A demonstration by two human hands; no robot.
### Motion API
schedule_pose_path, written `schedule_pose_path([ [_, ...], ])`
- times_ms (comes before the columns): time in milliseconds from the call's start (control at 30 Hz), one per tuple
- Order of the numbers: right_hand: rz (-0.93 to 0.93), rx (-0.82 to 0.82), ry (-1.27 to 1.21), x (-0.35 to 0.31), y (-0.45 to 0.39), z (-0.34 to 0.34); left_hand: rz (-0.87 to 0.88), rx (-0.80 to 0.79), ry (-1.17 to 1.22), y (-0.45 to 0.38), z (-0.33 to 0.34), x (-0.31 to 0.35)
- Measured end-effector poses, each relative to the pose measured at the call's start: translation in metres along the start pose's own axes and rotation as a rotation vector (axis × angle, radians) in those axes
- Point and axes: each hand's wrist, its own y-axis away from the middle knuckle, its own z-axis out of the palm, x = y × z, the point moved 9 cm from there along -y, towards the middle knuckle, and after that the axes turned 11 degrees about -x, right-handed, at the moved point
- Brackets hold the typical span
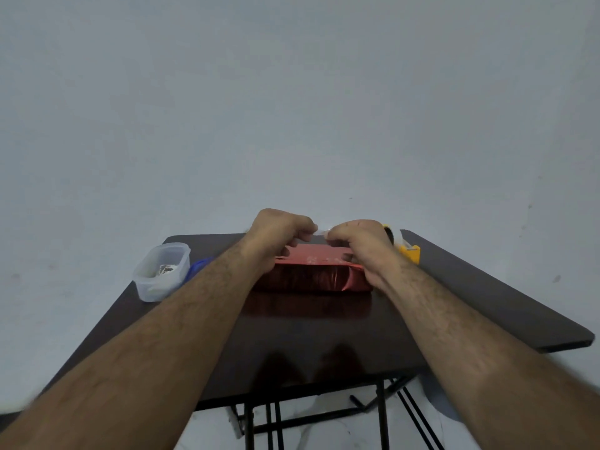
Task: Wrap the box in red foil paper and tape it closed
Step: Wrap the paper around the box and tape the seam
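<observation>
Foil paper (313,280) already covered the box (311,258) in the head view, and this red box was the landmark for everything else. It lay on the dark table (324,332), near the far edge, with its long side toward the person. The near side wall was shiny and wrinkled; a loose flap stood at its right end.

Just above the far top edge of the box, the left hand (279,232) and the right hand (357,238) were close together. Both had their fingers curled, and between the fingertips they pinched a short strip of clear tape (323,233), one end in each hand.

Left of the box stood a clear plastic container (160,271), and between them something blue (199,266) was partly hidden by the forearm. Right of the box, behind the right hand, a yellow tape dispenser (407,250) was visible.

The foil seemed thin, slippery and easy to crease or tear, so I judged it better to press it flat at the seam. The box seemed stiff and light; it could slide on the smooth table. The tape was best held only at its ends, because it would stick to itself.
</observation>
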Motion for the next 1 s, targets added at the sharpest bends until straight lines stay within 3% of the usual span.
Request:
schedule_pose_path([
  [167,0.035,-0.031,0.015,0.004,-0.001,0.016,-0.007,-0.023,-0.059,-0.005,-0.019,-0.006],
  [300,0.173,-0.068,-0.016,0.023,-0.005,0.031,-0.013,0.021,-0.076,-0.013,-0.042,-0.01],
  [400,0.231,0.035,-0.026,0.04,-0.009,0.019,0.002,0.101,-0.039,-0.021,-0.072,-0.015],
  [733,0.058,-0.063,-0.067,0.035,-0.028,0.046,-0.054,-0.109,-0.069,-0.026,-0.058,-0.032],
  [1000,0.043,-0.121,-0.006,0.034,-0.039,0.059,-0.054,-0.094,-0.092,-0.027,-0.066,-0.024],
])
